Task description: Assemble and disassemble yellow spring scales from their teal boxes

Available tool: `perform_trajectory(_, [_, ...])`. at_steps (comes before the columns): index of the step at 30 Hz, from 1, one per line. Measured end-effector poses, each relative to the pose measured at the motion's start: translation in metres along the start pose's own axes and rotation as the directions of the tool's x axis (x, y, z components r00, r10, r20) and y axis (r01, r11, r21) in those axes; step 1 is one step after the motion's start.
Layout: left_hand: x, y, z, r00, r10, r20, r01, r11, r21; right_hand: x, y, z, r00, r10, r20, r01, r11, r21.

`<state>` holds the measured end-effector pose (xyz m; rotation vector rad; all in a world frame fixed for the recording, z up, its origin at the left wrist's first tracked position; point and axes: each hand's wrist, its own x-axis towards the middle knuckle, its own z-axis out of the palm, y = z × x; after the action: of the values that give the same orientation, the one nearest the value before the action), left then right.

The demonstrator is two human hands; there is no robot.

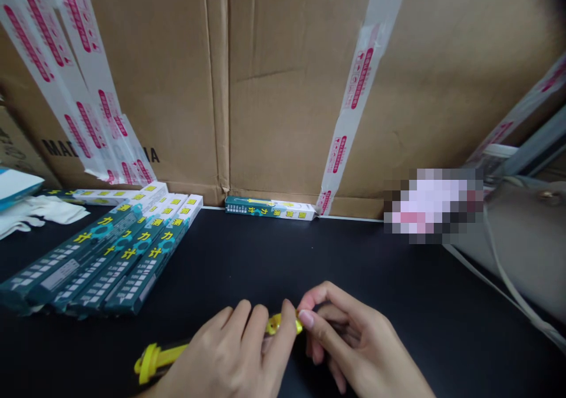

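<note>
Gripping a yellow plastic tool (154, 357) in a closed left hand (225, 351), the person holds it low over a black table (274, 256). Its flared yellow end sticks out to the left, and a small yellow tip shows between the hands. The right hand (358, 342) is curled, with its thumb and fingers pinched around that tip. To the left, long green-and-white boxes (119, 256) lie side by side, printed with yellow squares and large yellow Chinese characters, including 力 and 计, plus small white text too tiny to read. A matching box (269, 208) lies against a cardboard carton (283, 91) and shows a long yellow shape. The carton has black capitals, partly covered by red-and-white packing tape (354, 97), with only "MA" and a final "A" clear. The tape's own print is too small to read. White gloves (35, 215) lie at the far left, and a beige bag (522, 239) sits at the right beside a pixelated patch (433, 206).
</note>
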<state>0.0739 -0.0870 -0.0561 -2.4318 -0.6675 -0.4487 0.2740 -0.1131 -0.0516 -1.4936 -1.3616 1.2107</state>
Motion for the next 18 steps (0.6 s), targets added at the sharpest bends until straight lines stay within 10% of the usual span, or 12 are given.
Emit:
perform_trajectory(7, [0.001,-0.001,0.009,0.986,-0.089,-0.140,0.075,0.992,-0.104,0.002,-0.001,-0.012,0.879,-0.476,0.000,0.445,0.822,-0.355])
perform_trajectory(18, [0.003,-0.005,0.020,0.969,-0.137,-0.207,0.104,0.981,-0.162,0.005,0.004,-0.020,0.688,-0.657,0.309,0.716,0.542,-0.441])
